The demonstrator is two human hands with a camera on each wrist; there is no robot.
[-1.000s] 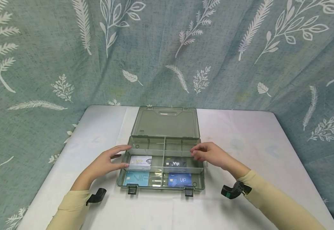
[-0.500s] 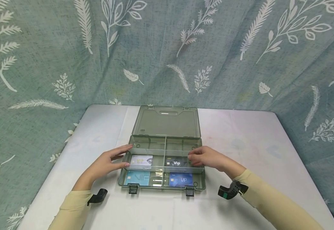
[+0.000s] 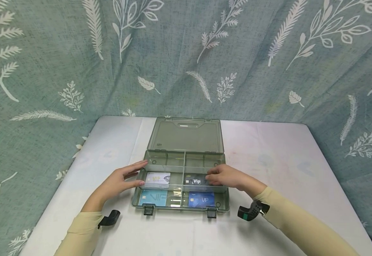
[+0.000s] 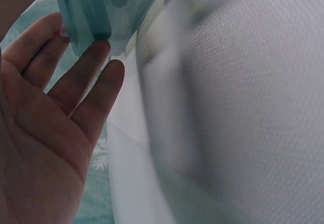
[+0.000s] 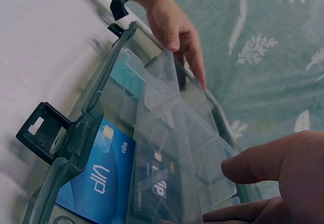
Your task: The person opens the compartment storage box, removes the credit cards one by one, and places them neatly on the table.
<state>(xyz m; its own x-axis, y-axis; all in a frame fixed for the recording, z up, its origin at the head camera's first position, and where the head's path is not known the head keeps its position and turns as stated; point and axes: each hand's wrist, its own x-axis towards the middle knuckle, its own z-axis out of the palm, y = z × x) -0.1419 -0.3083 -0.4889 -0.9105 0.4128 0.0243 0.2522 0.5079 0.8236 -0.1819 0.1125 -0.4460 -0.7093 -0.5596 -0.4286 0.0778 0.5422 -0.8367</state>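
Observation:
A translucent grey-green divided box (image 3: 136, 199) lies with its lid (image 3: 186, 135) folded back. In its middle row are a white VIP card (image 3: 157, 179) on the left and a black Vip card (image 3: 193, 180) on the right. A light-blue card (image 3: 154, 198) and a dark-blue VIP card (image 5: 104, 176) lie in the front row. My left hand (image 3: 118, 181) rests its extended fingers and thumb against the box's left edge. Over the right middle compartment, my right hand (image 3: 232, 176) reaches in at the black card's right end, thumb (image 5: 253, 164) and fingers apart; whether they touch the card is unclear.
Clear dividers (image 3: 183, 174) stand up between the compartments. Two dark latches (image 3: 211, 213) hang from the box's front edge. A white cloth covers the table (image 3: 269, 153), and a patterned green curtain (image 3: 173, 53) hangs behind it.
My right hand has moved left and slightly down, from the box's right edge to over the black card's right end. The left hand stays at the left edge.

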